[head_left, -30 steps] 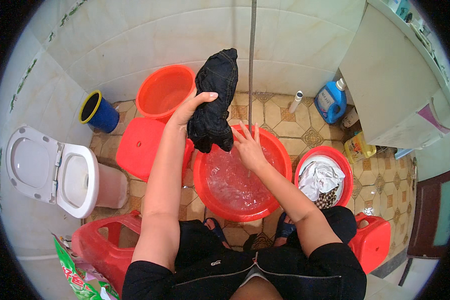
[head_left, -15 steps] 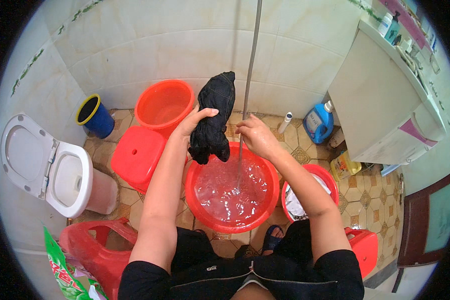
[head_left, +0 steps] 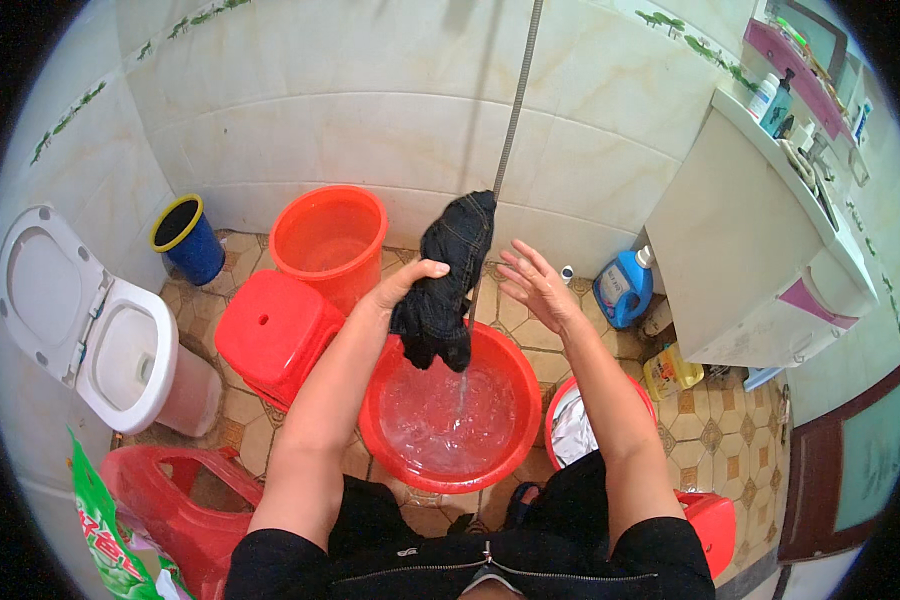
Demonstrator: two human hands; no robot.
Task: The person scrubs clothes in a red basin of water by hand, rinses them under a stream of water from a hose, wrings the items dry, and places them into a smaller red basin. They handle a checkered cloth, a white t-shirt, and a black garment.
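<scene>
Gripping dark wet garment (head_left: 444,280), left hand (head_left: 407,284) raised; right hand (head_left: 536,287) open.

On the tiled floor stand two red basins (head_left: 390,440) (head_left: 570,400), one orange bucket (head_left: 328,240), one blue bin (head_left: 185,238), two red stools (head_left: 275,335) (head_left: 710,520), one toilet (head_left: 90,320) and one blue detergent bottle (head_left: 622,288).
</scene>
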